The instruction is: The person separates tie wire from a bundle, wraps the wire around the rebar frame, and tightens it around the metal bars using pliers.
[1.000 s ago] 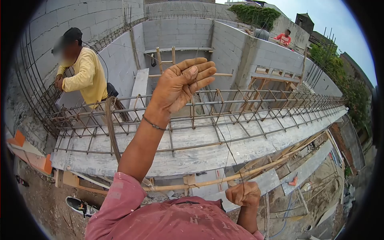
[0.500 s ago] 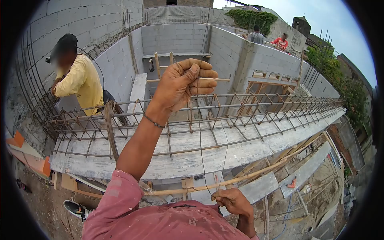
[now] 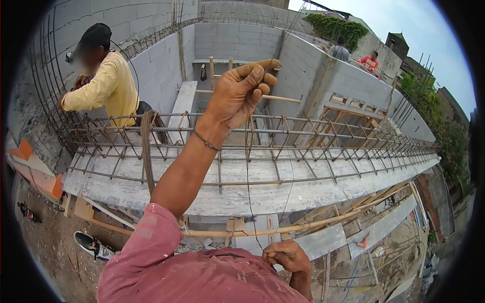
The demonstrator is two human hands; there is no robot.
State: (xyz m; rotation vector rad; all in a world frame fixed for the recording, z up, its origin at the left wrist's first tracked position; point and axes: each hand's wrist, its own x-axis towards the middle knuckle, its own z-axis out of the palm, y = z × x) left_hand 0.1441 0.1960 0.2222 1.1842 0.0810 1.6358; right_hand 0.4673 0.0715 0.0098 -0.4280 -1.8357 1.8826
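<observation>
My left hand [image 3: 241,93] is raised above the rebar cage, thumb and forefinger pinched on a thin tie wire [image 3: 248,197]. The wire hangs down in front of the cage in a long loop toward my right hand [image 3: 288,255]. That hand is low by my chest, its fingers closed round the wire's lower part. Behind the wire lies the rebar cage [image 3: 298,133], long bars with tied stirrups, over a pale formwork board [image 3: 283,198]. A bundle of tie wire [image 3: 146,151] drapes over the cage, left of my raised forearm.
A person in a yellow shirt [image 3: 113,88] stands at the left, near upright bars. Two more people are beyond the block wall [image 3: 303,63]. A bamboo pole [image 3: 283,230] runs below the board. Planks and a motorcycle [image 3: 92,245] are on the ground far below.
My left hand's fingers have shifted from a loose curl to a pinch with the forefinger stretched further. My right hand stays low, closed on the wire. The view has turned slightly.
</observation>
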